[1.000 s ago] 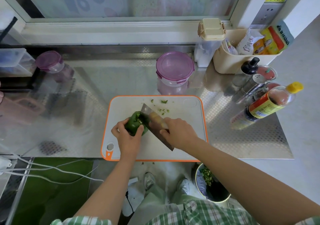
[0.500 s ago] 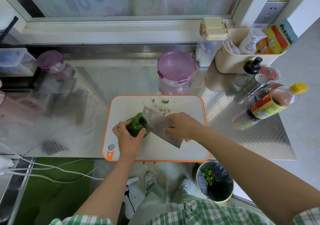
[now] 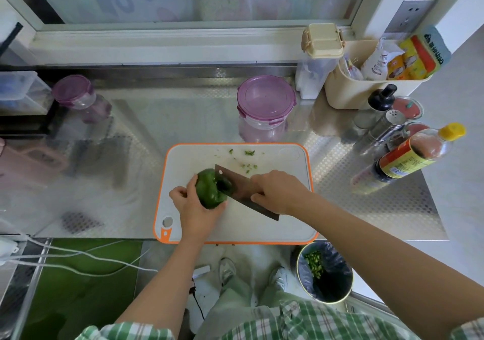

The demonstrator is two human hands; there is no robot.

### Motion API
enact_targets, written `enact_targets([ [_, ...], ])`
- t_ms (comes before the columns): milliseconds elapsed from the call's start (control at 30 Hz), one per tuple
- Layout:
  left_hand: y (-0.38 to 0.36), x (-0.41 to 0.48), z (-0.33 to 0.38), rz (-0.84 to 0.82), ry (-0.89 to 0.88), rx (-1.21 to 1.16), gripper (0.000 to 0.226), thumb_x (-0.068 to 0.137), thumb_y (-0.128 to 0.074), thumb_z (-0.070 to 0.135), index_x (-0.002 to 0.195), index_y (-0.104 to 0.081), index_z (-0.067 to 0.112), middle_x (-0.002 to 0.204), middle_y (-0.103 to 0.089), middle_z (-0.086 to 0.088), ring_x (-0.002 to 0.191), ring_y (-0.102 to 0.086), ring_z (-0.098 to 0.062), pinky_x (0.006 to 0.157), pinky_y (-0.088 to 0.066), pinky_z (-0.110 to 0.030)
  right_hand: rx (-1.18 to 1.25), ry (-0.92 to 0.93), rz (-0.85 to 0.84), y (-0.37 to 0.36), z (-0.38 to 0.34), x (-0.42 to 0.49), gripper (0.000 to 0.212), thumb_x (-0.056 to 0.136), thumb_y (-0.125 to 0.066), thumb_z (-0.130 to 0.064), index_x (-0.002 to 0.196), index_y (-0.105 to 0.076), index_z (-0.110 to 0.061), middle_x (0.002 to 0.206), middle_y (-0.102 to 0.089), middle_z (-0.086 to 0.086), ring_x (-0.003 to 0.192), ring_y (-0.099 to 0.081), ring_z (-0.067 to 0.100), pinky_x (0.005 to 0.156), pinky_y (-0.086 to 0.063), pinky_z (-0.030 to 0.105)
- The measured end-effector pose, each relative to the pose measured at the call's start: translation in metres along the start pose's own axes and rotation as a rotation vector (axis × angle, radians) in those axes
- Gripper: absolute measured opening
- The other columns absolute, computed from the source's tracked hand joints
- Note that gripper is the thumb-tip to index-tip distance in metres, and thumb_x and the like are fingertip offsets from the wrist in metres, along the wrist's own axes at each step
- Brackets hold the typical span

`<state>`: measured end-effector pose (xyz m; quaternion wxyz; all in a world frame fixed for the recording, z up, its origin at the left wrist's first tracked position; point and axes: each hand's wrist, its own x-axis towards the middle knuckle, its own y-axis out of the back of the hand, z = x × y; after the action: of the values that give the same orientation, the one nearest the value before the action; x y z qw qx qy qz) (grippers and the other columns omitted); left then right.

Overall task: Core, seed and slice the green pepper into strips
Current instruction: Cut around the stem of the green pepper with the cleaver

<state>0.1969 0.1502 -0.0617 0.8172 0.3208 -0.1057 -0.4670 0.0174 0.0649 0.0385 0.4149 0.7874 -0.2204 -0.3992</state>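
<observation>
A whole green pepper (image 3: 208,189) lies on the white cutting board with an orange rim (image 3: 288,224). My left hand (image 3: 195,210) grips the pepper from its near left side, fingers curled round it. My right hand (image 3: 277,191) holds a steel cleaver (image 3: 230,185) by the handle end, which the hand hides. The blade's far end sits against the pepper's right side. A few small green bits (image 3: 248,166) lie on the far part of the board.
A purple-lidded container (image 3: 265,103) stands just behind the board. Bottles and shakers (image 3: 408,156) and a beige caddy (image 3: 366,90) crowd the right. A bin with green scraps (image 3: 324,271) sits on the floor below the counter edge. Another purple-lidded jar (image 3: 76,96) is at far left.
The cleaver has shifted to the right and its blade now lies flatter along the pepper's right side. My left hand keeps its grip on the pepper.
</observation>
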Motion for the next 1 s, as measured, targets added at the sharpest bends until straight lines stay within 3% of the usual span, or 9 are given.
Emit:
enact_targets([
  [100, 0.002, -0.002, -0.008, -0.024, -0.015, -0.033, 0.087, 0.071, -0.085, 0.025, 0.141, -0.036, 0.014, 0.141, -0.018, -0.006, 0.121, -0.031, -0.011, 0.106, -0.029, -0.021, -0.028, 0.031, -0.014, 0.004, 0.005, -0.001, 0.021, 0.096, -0.05, -0.032, 0.114, -0.057, -0.023, 0.092, -0.054, 0.002, 0.092, -0.056, 0.023, 0.071, -0.039, 0.03],
  [167, 0.003, -0.001, -0.009, -0.056, -0.022, -0.031, 0.082, 0.076, -0.081, 0.024, 0.141, -0.033, 0.008, 0.146, -0.024, -0.01, 0.133, -0.032, -0.021, 0.11, -0.028, -0.027, -0.033, -0.012, 0.005, 0.001, 0.009, 0.002, 0.024, 0.096, -0.049, -0.034, 0.117, -0.057, -0.026, 0.094, -0.055, -0.001, 0.094, -0.057, 0.025, 0.07, -0.038, 0.03],
  [233, 0.003, 0.001, -0.009, -0.065, -0.001, -0.053, 0.079, 0.079, -0.079, 0.021, 0.141, -0.031, 0.006, 0.142, -0.033, -0.012, 0.132, -0.036, -0.027, 0.112, -0.032, -0.037, 0.004, -0.081, 0.05, 0.0, 0.014, 0.004, 0.022, 0.096, -0.047, -0.034, 0.111, -0.057, -0.021, 0.098, -0.061, 0.003, 0.089, -0.057, 0.026, 0.07, -0.044, 0.032],
  [300, 0.004, 0.0, -0.011, -0.062, 0.006, -0.059, 0.078, 0.082, -0.077, 0.019, 0.141, -0.029, 0.003, 0.141, -0.033, -0.014, 0.131, -0.036, -0.029, 0.112, -0.032, -0.039, 0.051, -0.08, 0.039, 0.001, 0.019, 0.003, 0.014, 0.095, -0.049, -0.033, 0.089, -0.049, -0.021, 0.086, -0.059, 0.002, 0.08, -0.057, 0.026, 0.071, -0.048, 0.035],
  [400, 0.005, -0.002, -0.016, -0.063, 0.003, -0.062, 0.075, 0.084, -0.074, 0.02, 0.14, -0.028, 0.003, 0.14, -0.031, -0.013, 0.13, -0.035, -0.028, 0.111, -0.032, -0.036, 0.084, -0.022, -0.057, 0.003, 0.017, -0.002, 0.03, 0.092, -0.054, -0.037, 0.07, -0.037, -0.026, 0.07, -0.059, 0.002, 0.056, -0.058, 0.022, 0.063, -0.047, 0.032],
  [533, 0.005, -0.004, -0.015, -0.066, -0.001, -0.08, 0.072, 0.085, -0.073, 0.019, 0.139, -0.027, 0.004, 0.14, -0.032, -0.012, 0.129, -0.035, -0.026, 0.108, -0.032, -0.032, 0.103, -0.011, -0.052, -0.002, 0.011, 0.0, 0.031, 0.09, -0.054, -0.036, 0.068, -0.036, -0.026, 0.072, -0.064, 0.009, 0.06, -0.061, 0.024, 0.061, -0.049, 0.035],
  [667, 0.004, -0.004, -0.014, -0.05, 0.01, -0.082, 0.071, 0.086, -0.073, 0.017, 0.139, -0.028, 0.003, 0.14, -0.032, -0.013, 0.129, -0.035, -0.027, 0.108, -0.033, -0.035, 0.129, 0.002, -0.071, 0.0, 0.008, 0.0, 0.025, 0.091, -0.054, -0.036, 0.075, -0.043, -0.02, 0.073, -0.065, 0.009, 0.046, -0.059, 0.018, 0.054, -0.044, 0.028],
  [833, 0.005, -0.001, -0.014, -0.051, 0.034, -0.1, 0.067, 0.088, -0.07, 0.018, 0.139, -0.029, 0.002, 0.137, -0.034, -0.013, 0.127, -0.037, -0.027, 0.106, -0.033, -0.032, 0.148, -0.017, -0.09, -0.002, -0.006, 0.004, 0.026, 0.093, -0.051, -0.033, 0.074, -0.04, -0.02, 0.069, -0.057, 0.004, 0.051, -0.059, 0.023, 0.053, -0.042, 0.028],
  [1000, -0.001, -0.003, -0.009, -0.038, 0.034, -0.06, 0.07, 0.089, -0.069, 0.021, 0.14, -0.027, -0.002, 0.138, -0.032, -0.017, 0.128, -0.033, -0.029, 0.104, -0.03, -0.03, -0.001, -0.051, -0.03, -0.001, -0.025, 0.006, 0.02, 0.095, -0.05, -0.027, 0.105, -0.054, -0.011, 0.094, -0.056, 0.006, 0.087, -0.057, 0.027, 0.068, -0.039, 0.032],
])
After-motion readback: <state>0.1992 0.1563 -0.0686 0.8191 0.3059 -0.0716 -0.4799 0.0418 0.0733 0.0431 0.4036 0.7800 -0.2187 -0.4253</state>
